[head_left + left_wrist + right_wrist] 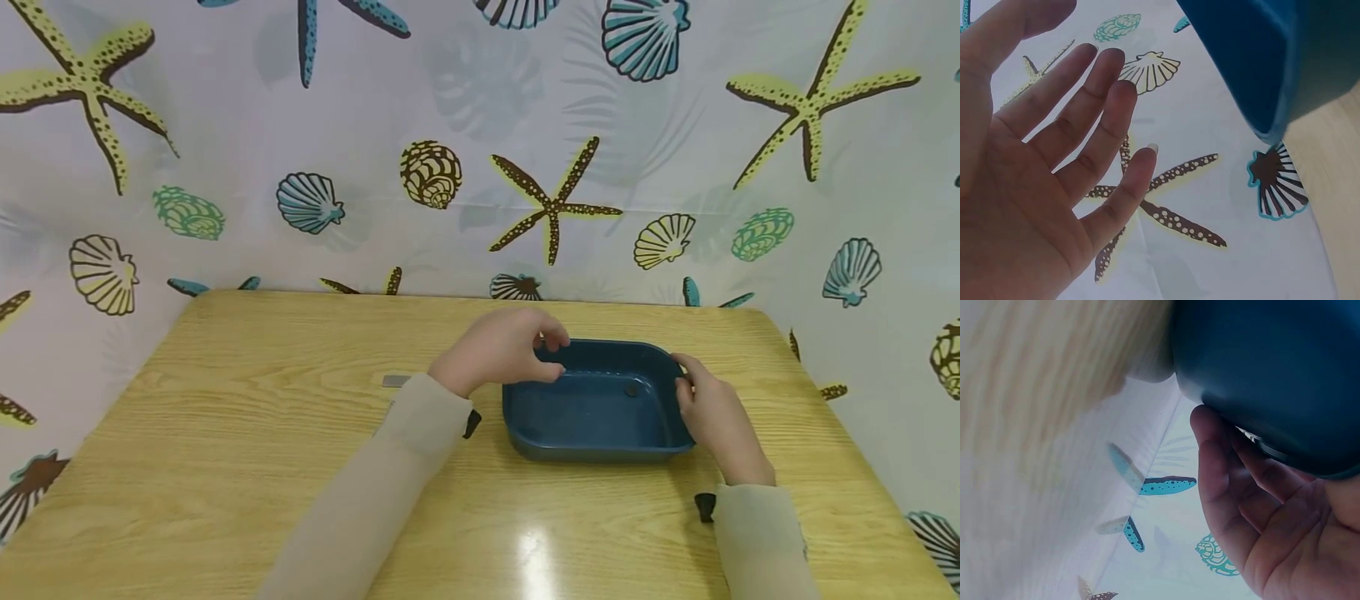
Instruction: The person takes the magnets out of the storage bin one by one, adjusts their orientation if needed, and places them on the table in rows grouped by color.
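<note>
A dark blue rectangular plastic basin [592, 417] with rounded corners sits on the table, right of centre. Inside it, toward the right, is a small dark round spot [632, 389], too small to identify. My right hand [708, 408] grips the basin's right end; in the right wrist view its fingers lie against the outer wall, and the basin hides part of the thumb. Over the basin's left end hovers my left hand [506, 350], fingers loosely bent and thumb apart. The left wrist view shows that palm [1029, 206] holding nothing, apart from the basin wall [1272, 75].
A flat grey piece [395, 381] lies on the wooden table [225, 433], partly hidden behind the left sleeve. White cloth [360, 125] printed with starfish and shells hangs behind the table and along its sides.
</note>
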Available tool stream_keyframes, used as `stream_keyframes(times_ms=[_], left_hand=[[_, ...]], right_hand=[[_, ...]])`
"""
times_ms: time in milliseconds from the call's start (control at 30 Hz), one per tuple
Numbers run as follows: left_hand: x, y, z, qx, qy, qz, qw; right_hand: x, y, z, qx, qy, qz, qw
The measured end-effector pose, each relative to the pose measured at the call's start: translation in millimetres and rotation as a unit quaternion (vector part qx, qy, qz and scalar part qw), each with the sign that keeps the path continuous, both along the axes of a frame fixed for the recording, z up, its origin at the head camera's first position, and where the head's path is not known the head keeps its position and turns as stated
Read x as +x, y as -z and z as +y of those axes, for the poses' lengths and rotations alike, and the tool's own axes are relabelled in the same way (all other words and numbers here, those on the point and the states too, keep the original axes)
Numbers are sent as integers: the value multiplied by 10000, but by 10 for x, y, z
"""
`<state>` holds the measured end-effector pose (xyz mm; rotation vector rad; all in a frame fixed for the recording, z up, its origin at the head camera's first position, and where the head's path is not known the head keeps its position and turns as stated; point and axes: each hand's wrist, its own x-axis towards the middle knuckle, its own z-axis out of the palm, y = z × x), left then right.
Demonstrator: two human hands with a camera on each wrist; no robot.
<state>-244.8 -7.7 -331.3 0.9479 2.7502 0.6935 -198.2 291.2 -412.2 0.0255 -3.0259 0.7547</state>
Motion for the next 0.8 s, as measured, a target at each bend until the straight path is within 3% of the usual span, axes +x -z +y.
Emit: stream_keyframes(times_ms=[167, 533, 800], left_hand=[[-30, -40, 141, -41, 192, 172, 9997], [-125, 92, 430, 90, 292, 256, 9992], [-164, 82, 640, 61, 374, 329, 9987]], right_hand=[[4, -11, 3, -24, -30, 46, 10000], [5, 0, 11, 21, -20, 142, 9999], [-6, -8, 22, 50, -27, 261, 9996]])
